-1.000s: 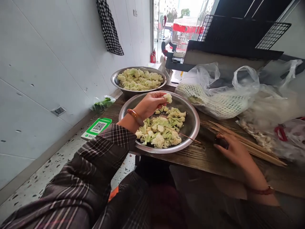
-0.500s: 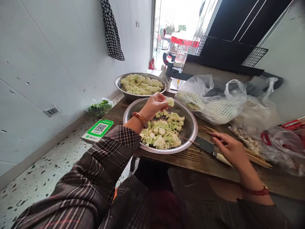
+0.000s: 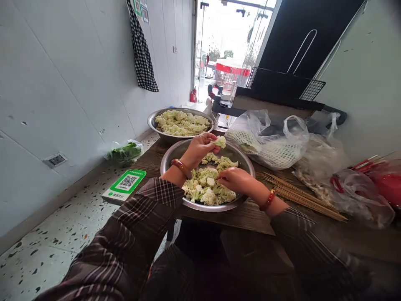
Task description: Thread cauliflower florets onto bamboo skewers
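Observation:
My left hand (image 3: 200, 147) is above the near metal bowl (image 3: 165, 167), pinching a pale cauliflower floret (image 3: 220, 142) by its stalk. My right hand (image 3: 234, 179) reaches over the bowl's right side. Its fingers are drawn together just above the cut cauliflower (image 3: 209, 195), and what they hold, if anything, is hidden. Several florets lie heaped in this bowl, mostly toward its near side. A bundle of thin wooden skewers (image 3: 303, 198) lies on the wooden table (image 3: 247, 219) to the right of my right wrist.
Behind stands a second metal bowl (image 3: 151, 121) full of cauliflower (image 3: 181, 122). Plastic bags (image 3: 275, 146) line the table's right side. A green QR-code sign (image 3: 128, 182) sits at the left edge, near bagged greens (image 3: 125, 152). A wall (image 3: 78, 92) runs along the left.
My right hand has moved left from beside the skewers to over the near bowl. The knife and the skewer across the rim are no longer visible. My left hand still holds the floret.

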`<state>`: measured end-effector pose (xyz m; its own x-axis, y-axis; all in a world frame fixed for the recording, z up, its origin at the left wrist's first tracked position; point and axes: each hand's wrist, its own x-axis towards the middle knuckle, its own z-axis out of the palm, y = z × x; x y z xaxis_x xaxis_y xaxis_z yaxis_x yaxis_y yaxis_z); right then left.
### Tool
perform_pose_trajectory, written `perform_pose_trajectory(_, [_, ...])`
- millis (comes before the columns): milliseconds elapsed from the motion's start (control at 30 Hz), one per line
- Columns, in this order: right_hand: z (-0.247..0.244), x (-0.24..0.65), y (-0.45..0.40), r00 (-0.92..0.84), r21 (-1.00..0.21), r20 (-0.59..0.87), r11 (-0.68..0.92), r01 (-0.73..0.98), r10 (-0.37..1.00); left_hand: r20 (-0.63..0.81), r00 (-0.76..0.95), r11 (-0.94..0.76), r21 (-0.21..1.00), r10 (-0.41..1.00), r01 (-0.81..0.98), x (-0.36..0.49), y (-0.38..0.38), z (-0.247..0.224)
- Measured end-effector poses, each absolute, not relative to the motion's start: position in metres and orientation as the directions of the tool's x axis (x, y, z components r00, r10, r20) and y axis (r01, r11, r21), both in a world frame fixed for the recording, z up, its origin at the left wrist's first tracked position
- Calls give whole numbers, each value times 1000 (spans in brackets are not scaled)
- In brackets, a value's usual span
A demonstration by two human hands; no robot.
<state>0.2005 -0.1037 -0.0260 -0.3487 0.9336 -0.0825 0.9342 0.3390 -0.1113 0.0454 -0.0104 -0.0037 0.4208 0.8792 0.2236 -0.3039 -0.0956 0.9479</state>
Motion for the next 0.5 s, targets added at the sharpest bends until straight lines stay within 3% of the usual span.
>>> perform_pose_trajectory(333, [-37, 202, -93, -248, -132, 8, 247, 960, 969, 182, 288, -68, 929, 940, -364, 43, -6, -4])
perform_pose_trajectory(500, [-30, 236, -115, -111, -223, 248, 168, 960, 962, 178, 220, -69, 901, 959, -428, 43, 1, -7])
